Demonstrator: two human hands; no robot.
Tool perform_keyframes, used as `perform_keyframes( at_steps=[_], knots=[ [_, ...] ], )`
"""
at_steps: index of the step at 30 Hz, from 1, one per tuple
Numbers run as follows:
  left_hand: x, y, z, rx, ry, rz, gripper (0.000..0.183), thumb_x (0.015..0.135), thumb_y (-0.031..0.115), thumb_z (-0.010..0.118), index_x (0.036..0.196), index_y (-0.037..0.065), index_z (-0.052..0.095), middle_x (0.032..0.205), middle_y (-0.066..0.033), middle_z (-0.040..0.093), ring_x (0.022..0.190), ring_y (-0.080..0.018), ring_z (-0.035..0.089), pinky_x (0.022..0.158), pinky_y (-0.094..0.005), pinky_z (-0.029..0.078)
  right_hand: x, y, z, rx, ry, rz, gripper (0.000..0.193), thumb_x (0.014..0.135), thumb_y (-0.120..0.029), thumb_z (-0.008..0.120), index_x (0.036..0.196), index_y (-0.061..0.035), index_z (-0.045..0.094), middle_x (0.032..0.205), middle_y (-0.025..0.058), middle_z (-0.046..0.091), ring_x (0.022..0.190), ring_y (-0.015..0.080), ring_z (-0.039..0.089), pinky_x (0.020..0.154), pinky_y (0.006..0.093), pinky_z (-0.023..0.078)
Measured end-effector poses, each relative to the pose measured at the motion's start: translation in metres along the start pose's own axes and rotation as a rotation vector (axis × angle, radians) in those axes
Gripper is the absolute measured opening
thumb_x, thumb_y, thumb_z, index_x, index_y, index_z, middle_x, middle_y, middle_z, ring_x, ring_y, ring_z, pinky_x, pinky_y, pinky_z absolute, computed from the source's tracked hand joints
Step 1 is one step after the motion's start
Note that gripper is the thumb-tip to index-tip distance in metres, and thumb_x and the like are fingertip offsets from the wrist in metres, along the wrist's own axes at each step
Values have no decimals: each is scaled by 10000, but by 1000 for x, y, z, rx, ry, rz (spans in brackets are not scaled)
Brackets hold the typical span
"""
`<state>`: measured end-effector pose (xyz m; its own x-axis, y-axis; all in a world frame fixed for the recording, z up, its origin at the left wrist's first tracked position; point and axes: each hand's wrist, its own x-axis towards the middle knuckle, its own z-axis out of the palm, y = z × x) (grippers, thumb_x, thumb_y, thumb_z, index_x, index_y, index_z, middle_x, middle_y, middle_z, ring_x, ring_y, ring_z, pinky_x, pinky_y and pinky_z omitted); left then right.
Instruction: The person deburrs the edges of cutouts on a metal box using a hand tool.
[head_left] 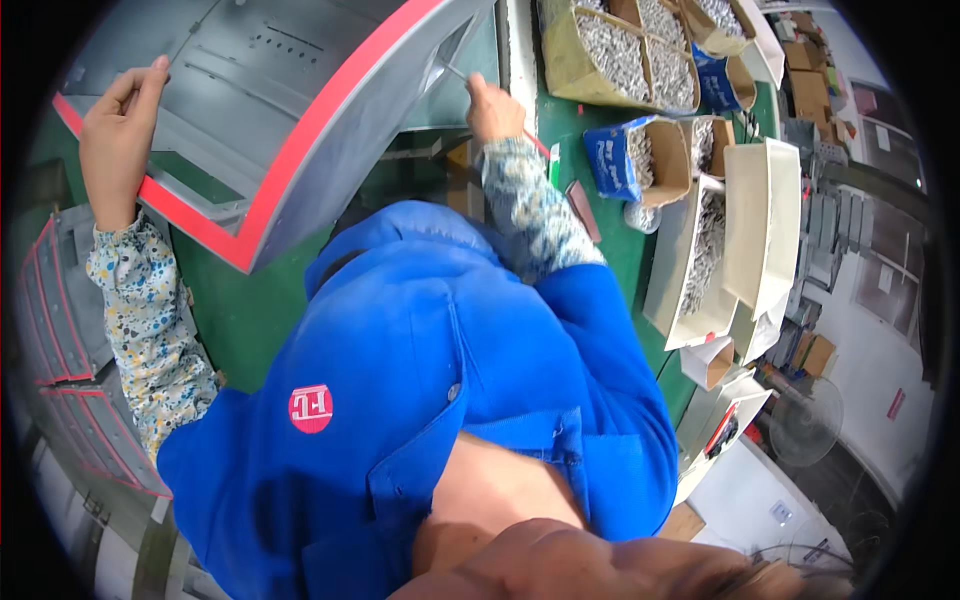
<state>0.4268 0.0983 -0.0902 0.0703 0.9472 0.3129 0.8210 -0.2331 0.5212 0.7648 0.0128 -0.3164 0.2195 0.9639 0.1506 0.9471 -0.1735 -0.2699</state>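
A large grey sheet-metal panel (pixel 330 150) with a raised side wall and a red strip (pixel 290 160) along its edge stands tilted in front of me. My left hand (pixel 122 135) is at its left side, fingers curled and thumb and fingertips pressed together. A thin dark line runs up from those fingertips; whether it is a wire or a mark on the metal I cannot tell. Close to the panel's right wall, my right hand (pixel 495 110) is closed around the end of a thin metal rod (pixel 452 69). The rod's far end reaches an opening in that wall.
On the green bench (pixel 565 125) at right stand cartons (pixel 612 55) of small metal parts, a blue box (pixel 615 163) and white bins (pixel 762 220). A brown bar (pixel 582 210) lies near my right sleeve. More red-edged grey panels (pixel 80 330) are stacked at left.
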Motion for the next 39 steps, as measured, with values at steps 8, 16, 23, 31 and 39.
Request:
perform_keyframes(
  at_steps=[8,16,23,31,39],
  knots=[
    [-3,3,-3,-61,57,-23,324,822,332,608,828,9,634,572,49,422,554,-36,354,535,-181,306,4,-1,-5,61,-18,-7,35,832,-179,488,841,-149,503,702,100,609,628,340,601,526,476,444],
    [0,1,-1,-53,94,5,320,824,325,608,823,7,637,588,50,463,559,-33,372,536,-179,312,7,12,-1,122,9,-53,29,826,-176,491,850,-170,505,708,93,613,642,341,599,522,483,432],
    [0,-7,3,-154,144,64,321,823,331,611,809,11,634,572,54,424,549,-34,346,523,-186,302,-10,16,0,130,-1,37,52,813,-166,507,862,-152,509,700,137,610,669,367,589,559,493,435],
    [-2,0,2,-147,149,10,300,819,315,620,800,16,634,551,61,373,530,-28,311,502,-186,261,-23,20,-14,600,287,163,215,743,-192,668,841,-50,541,571,115,525,507,264,523,506,357,430],
    [-3,0,3,-149,144,54,298,816,303,626,780,7,623,535,62,347,510,-27,286,476,-199,237,22,-22,-1,789,316,203,355,633,-142,789,841,-20,528,631,13,542,528,72,455,495,226,406]
  ],
)
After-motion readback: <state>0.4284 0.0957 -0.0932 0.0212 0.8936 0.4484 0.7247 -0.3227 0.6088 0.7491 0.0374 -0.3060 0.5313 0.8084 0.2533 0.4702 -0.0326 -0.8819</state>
